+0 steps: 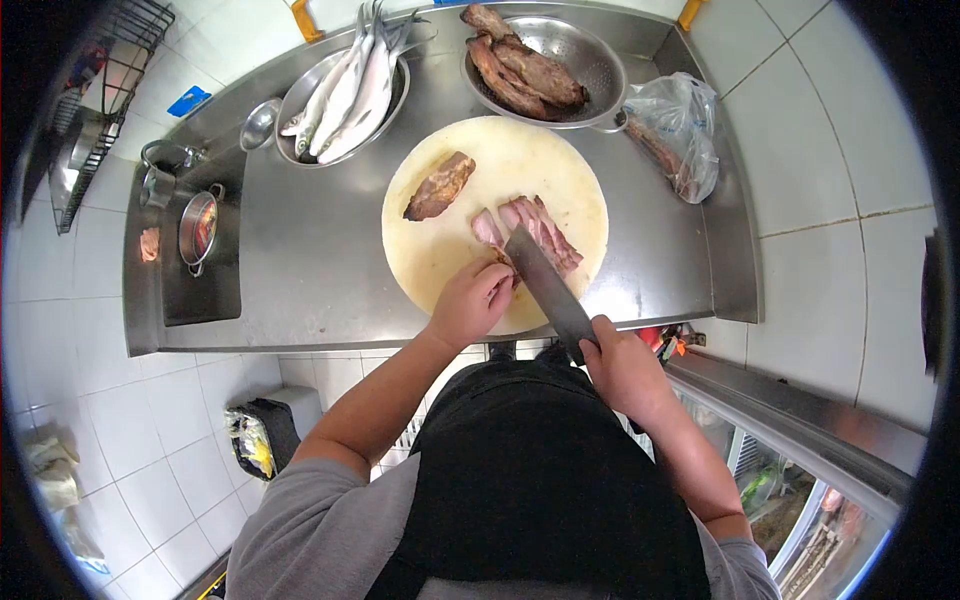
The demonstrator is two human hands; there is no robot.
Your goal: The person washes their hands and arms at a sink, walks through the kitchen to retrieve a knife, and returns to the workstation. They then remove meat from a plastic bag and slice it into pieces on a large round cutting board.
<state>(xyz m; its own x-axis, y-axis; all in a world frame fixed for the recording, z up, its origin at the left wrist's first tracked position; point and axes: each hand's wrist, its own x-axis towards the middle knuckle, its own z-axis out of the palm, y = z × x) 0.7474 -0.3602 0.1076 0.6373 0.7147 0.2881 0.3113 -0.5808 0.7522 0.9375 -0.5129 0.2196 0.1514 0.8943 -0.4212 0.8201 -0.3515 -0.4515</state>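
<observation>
right hand [625,372] grips cleaver [548,285] | left hand [470,300] holds meat [535,228] (on round board [440,262])

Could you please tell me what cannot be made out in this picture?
Cleaver handle: head view, hidden in the right hand.
Meat end being cut: head view, under the left hand and blade.
Bag contents: head view, partly blurred by crinkled plastic.
Rack: head view, cut off by the lens edge.
</observation>
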